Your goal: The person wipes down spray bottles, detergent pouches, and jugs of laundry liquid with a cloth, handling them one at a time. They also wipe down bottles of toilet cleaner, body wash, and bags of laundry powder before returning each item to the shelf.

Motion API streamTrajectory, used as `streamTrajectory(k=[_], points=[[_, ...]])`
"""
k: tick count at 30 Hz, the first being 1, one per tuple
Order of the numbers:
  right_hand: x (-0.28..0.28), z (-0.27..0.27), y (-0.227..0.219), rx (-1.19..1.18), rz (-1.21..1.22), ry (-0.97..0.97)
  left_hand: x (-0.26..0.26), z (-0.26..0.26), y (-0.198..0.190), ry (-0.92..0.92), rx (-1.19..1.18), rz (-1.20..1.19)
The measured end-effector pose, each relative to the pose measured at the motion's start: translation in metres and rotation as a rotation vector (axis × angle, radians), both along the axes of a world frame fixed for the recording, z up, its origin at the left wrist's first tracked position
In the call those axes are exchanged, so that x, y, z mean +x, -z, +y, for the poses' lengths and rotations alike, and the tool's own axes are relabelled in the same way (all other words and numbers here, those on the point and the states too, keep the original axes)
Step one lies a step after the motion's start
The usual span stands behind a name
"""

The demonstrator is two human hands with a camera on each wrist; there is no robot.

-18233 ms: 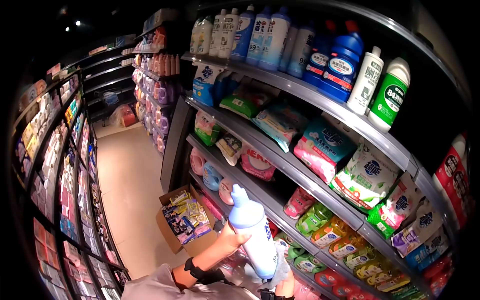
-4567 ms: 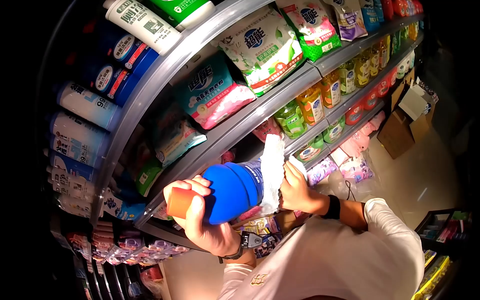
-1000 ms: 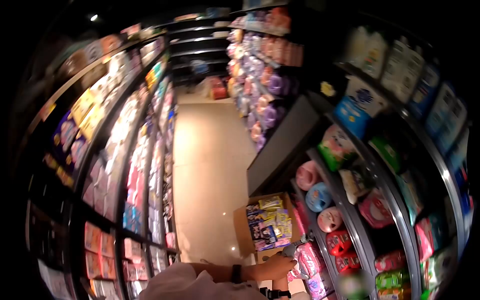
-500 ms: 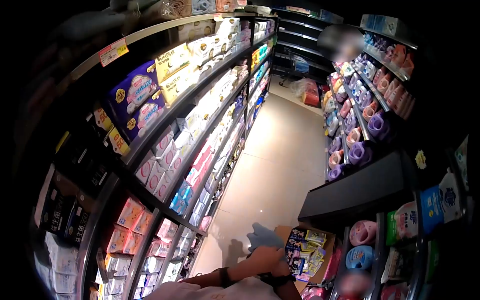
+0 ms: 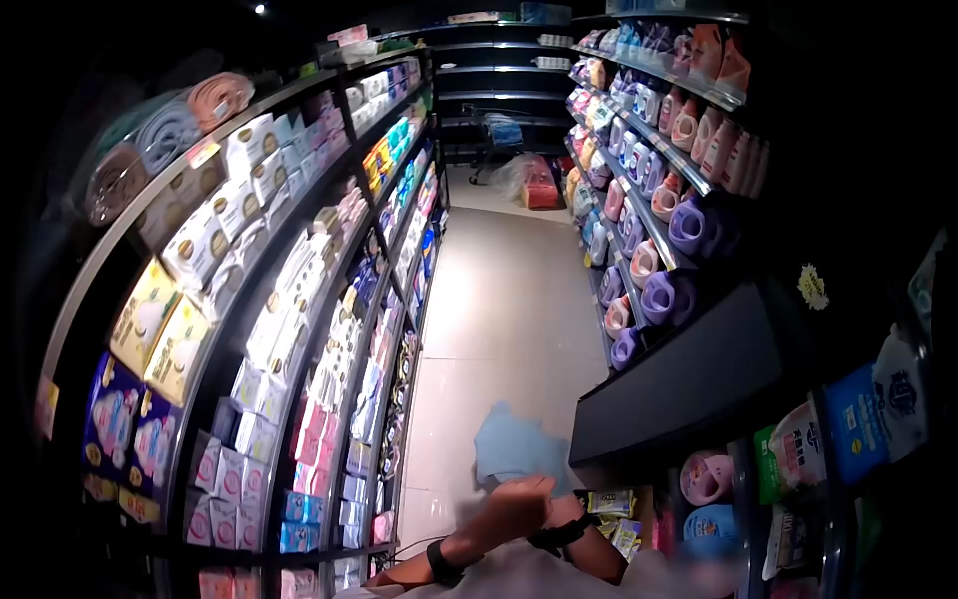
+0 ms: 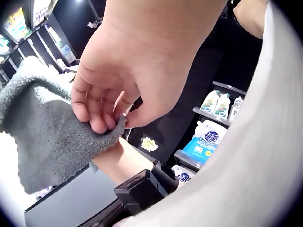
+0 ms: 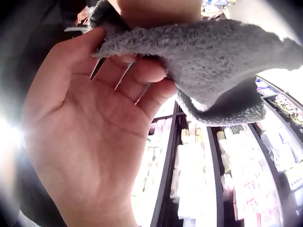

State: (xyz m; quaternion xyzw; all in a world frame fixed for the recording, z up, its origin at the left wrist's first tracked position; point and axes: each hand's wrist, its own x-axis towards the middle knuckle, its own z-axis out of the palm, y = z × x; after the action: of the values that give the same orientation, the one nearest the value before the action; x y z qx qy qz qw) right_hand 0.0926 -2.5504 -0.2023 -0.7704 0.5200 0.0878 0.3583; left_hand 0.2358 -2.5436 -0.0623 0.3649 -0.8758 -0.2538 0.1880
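A grey-blue, fluffy cloth (image 5: 514, 444) hangs spread out over the aisle floor, beyond both hands. My left hand (image 5: 504, 514) pinches its edge; the left wrist view shows the thumb and curled fingers of that left hand (image 6: 132, 71) at a corner of the cloth (image 6: 57, 132). In the right wrist view, my right hand (image 7: 94, 113) pinches another part of the cloth (image 7: 203, 61) between thumb and fingertips, palm towards the camera. From the head, the left hand mostly hides the right one. Both wrists wear black bands.
Shelves of packaged tissues (image 5: 230, 205) line the left. An open carton of small packets (image 5: 619, 524) stands low at the right, by a dark shelf end panel (image 5: 679, 374). Detergent bottles (image 5: 689, 225) fill shelves farther on, and a tiled aisle floor (image 5: 499, 290) runs between.
Earlier the hands held a pale blue bottle, then a blue bottle with an orange cap and the cloth; now only the cloth. The view has turned to the aisle, and the cloth has spread out.
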Motion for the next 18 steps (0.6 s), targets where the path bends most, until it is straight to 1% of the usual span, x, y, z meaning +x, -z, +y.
streamTrajectory(k=[1, 3, 4, 5, 7, 8, 10, 11, 13, 14, 15, 16, 17, 18], points=[[-0.012, -0.013, 0.0, -0.016, -0.007, 0.029, -0.012, -0.017, 0.0, 0.012, 0.101, -0.027], [-0.032, -0.042, 0.003, -0.035, -0.034, 0.105, -0.027, -0.044, 0.004, 0.042, 0.136, 0.061], [-0.041, -0.055, 0.003, -0.049, -0.048, 0.145, -0.035, -0.057, 0.015, 0.056, 0.01, 0.047], [-0.051, -0.064, 0.005, -0.065, -0.059, 0.189, -0.043, -0.07, 0.023, 0.082, 0.014, 0.048], [-0.067, -0.088, 0.006, -0.092, -0.089, 0.276, -0.057, -0.102, 0.031, 0.166, 0.084, -0.129], [-0.074, -0.099, 0.007, -0.105, -0.095, 0.318, -0.062, -0.116, 0.034, 0.172, 0.08, -0.068], [-0.084, -0.126, 0.01, -0.123, -0.109, 0.409, -0.074, -0.157, 0.049, 0.241, 0.126, -0.106], [-0.089, -0.139, 0.01, -0.137, -0.112, 0.457, -0.081, -0.178, 0.044, 0.277, 0.125, -0.114], [-0.098, -0.165, 0.011, -0.175, -0.109, 0.553, -0.094, -0.219, 0.031, 0.344, 0.123, -0.047], [-0.1, -0.176, 0.011, -0.182, -0.111, 0.606, -0.106, -0.238, 0.04, 0.369, 0.084, -0.032], [-0.105, -0.19, 0.01, -0.2, -0.107, 0.664, -0.114, -0.259, 0.045, 0.428, 0.003, 0.109], [-0.107, -0.205, 0.005, -0.231, -0.114, 0.72, -0.125, -0.291, 0.042, 0.566, -0.201, 0.244], [-0.109, -0.217, 0.003, -0.258, -0.113, 0.773, -0.131, -0.313, 0.041, 0.699, -0.385, 0.383], [-0.112, -0.23, -0.003, -0.293, -0.112, 0.829, -0.137, -0.334, 0.037, 0.761, -0.334, 0.333]])
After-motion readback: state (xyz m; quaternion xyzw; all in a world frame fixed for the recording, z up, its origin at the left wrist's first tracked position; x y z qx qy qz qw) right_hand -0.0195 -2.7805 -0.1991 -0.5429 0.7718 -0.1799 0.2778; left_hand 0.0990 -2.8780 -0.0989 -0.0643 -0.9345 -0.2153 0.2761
